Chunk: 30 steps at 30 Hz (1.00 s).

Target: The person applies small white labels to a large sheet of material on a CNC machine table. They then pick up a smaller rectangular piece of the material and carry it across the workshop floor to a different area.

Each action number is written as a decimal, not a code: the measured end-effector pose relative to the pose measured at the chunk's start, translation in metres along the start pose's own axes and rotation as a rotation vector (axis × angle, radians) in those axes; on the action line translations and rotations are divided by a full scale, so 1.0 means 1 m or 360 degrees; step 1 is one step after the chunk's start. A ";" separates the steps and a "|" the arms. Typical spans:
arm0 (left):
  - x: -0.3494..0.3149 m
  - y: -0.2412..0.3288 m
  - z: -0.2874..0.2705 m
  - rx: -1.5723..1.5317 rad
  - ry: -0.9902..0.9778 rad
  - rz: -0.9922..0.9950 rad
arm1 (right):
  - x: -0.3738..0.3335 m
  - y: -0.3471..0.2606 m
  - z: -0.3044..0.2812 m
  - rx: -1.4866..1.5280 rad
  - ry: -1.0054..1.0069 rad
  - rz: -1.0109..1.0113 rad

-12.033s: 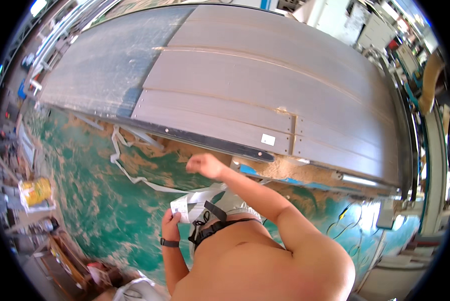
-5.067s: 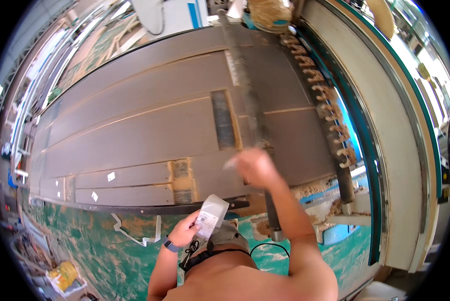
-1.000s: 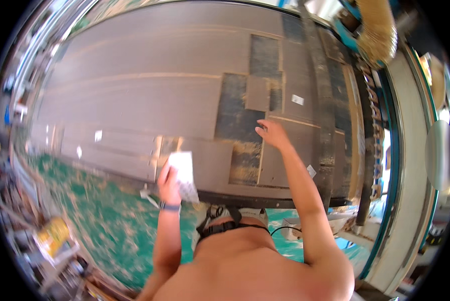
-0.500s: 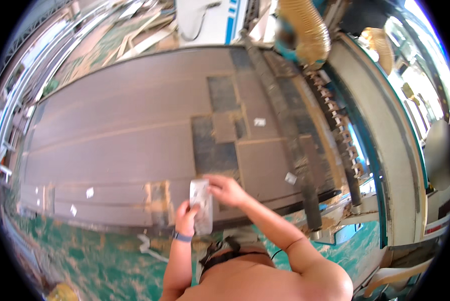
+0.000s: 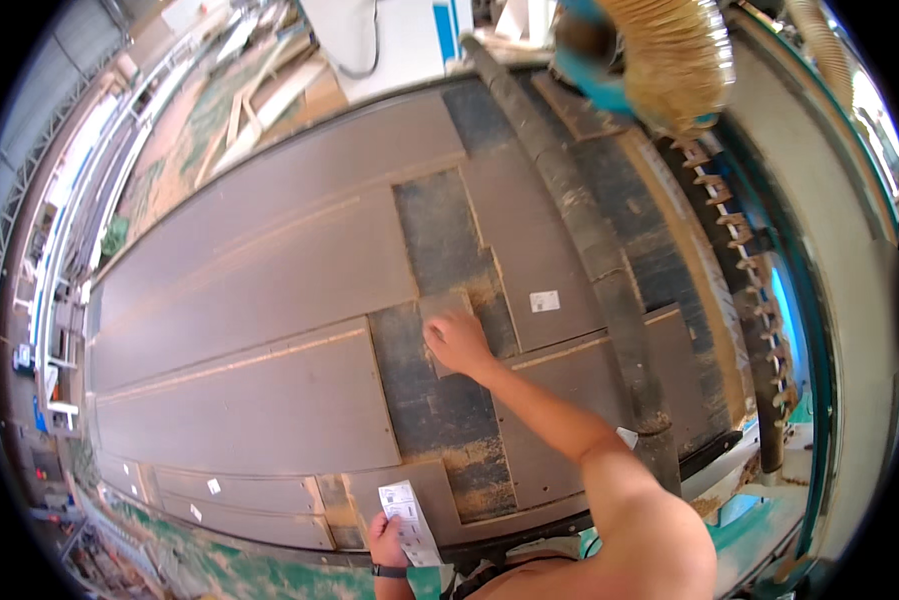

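Small brown panel piece (image 5: 447,318) lies flat on the dark spoilboard (image 5: 447,400) of the big cutting table, near the middle of the head view, with larger cut brown panels (image 5: 259,400) beside it on the left and right. The right hand (image 5: 459,343) reaches forward over the table and rests palm-down on this small piece, fingers spread over its near edge; whether it grips the edge or only presses on it cannot be told. The left hand (image 5: 387,540) is down at the near edge of the table, closed around a white strip of labels (image 5: 409,522) that stands up from the fist. One white label (image 5: 544,300) sits stuck on the panel just right of the small piece. A ribbed yellowish dust hose (image 5: 669,60) hangs at the top, above the machine's dark gantry beam (image 5: 589,260).
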State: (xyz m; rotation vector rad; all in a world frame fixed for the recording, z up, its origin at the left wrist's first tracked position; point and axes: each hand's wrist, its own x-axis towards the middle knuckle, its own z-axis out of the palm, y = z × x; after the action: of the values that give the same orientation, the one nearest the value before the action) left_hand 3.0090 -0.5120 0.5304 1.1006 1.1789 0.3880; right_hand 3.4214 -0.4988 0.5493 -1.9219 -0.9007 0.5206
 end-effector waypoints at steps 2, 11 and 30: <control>-0.002 -0.004 0.014 -0.0045 0.0180 -0.0021 | 0.004 0.014 0.030 0.0054 0.0044 -0.0532; 0.045 0.044 0.091 -0.0112 0.0392 0.0050 | -0.062 0.002 0.101 0.0173 -0.1475 -0.0897; -0.004 0.002 0.048 -0.0230 0.0308 -0.0081 | 0.177 0.212 -0.136 -0.1462 0.0610 -0.0046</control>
State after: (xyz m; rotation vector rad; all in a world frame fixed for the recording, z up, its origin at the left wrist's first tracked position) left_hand 3.0498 -0.5364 0.5328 0.9214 1.3250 0.5411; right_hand 3.7060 -0.5052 0.4320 -2.6796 -0.9900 -0.3639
